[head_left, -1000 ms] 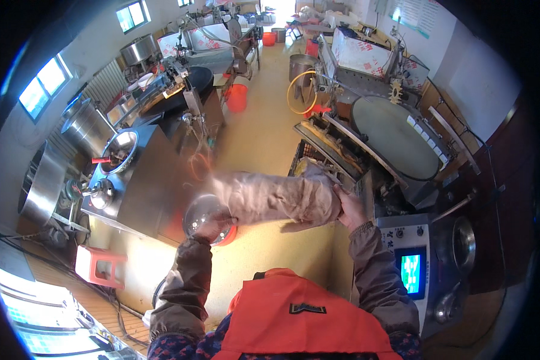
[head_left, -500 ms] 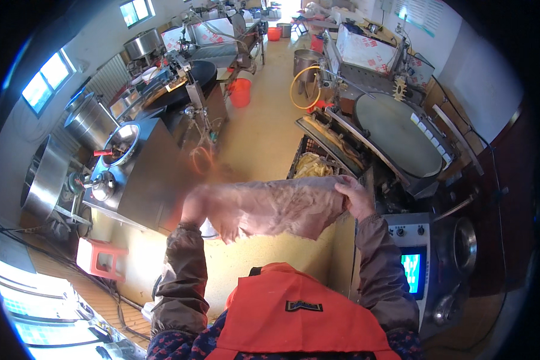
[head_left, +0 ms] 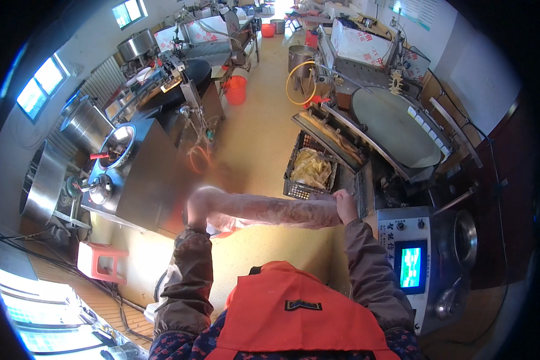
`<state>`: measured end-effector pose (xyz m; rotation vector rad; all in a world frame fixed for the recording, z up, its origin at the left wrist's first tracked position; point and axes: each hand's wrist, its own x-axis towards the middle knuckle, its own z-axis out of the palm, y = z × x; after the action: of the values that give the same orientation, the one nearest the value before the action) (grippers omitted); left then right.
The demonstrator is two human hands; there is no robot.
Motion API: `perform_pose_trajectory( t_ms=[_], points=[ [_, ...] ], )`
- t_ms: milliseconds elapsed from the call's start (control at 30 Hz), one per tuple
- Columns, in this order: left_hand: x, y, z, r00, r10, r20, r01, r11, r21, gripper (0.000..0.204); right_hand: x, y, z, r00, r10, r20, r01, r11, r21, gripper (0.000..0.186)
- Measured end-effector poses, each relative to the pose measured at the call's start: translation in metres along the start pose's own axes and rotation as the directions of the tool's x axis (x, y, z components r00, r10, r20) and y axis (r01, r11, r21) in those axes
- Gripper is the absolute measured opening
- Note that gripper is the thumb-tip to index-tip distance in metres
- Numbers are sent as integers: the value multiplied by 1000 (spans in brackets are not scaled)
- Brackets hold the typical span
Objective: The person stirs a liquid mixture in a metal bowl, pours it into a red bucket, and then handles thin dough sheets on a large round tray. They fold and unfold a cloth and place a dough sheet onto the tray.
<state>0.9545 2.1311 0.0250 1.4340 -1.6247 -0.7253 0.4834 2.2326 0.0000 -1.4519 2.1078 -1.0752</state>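
A pinkish, stained cloth (head_left: pixel 270 211) stretches sideways between my two hands in front of me, narrowed into a long fold. Its right end is gripped by my right hand (head_left: pixel 344 207), fingers closed over the edge. At the other end my left hand (head_left: pixel 199 209) holds the cloth; glare and blur soften its fingers. Beneath the left end, part of a reddish rim (head_left: pixel 223 233) shows, mostly covered by the cloth. Brownish sleeves cover both my forearms, and a red apron (head_left: pixel 300 318) is on my front.
Right of me are a control panel with a lit screen (head_left: pixel 410 267) and a large round griddle (head_left: pixel 396 126). A black crate (head_left: pixel 300 189) holding yellowish sheets stands ahead. At left are a steel cabinet (head_left: pixel 144 180), a kettle (head_left: pixel 102 191) and a pink stool (head_left: pixel 102 261).
The cloth has gone from a broad hanging sheet to a narrow fold. My right hand has come slightly down and left, and the crate ahead shows more fully.
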Motion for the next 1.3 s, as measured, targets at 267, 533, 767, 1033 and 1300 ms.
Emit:
perform_pose_trajectory(
  t_ms=[267,533,767,1033,1300],
  points=[
    [-20,136,73,826,340,449,-338,937,-87,15,-54,-40,83,690,-357,630,251,934,254,31],
    [-122,239,95,708,454,541,-455,879,-142,37,-54,-111,59,739,-260,622,-589,201,783,46],
    [-137,237,99,727,536,429,-545,831,-115,44,-47,-115,45,772,-326,546,-516,181,837,51],
    [-144,239,94,689,556,465,-709,652,270,49,-61,-97,20,776,-381,502,-417,287,862,59],
    [-131,213,98,792,358,495,-543,785,300,49,-79,-130,-27,758,-365,541,-587,-21,809,51]
  ],
)
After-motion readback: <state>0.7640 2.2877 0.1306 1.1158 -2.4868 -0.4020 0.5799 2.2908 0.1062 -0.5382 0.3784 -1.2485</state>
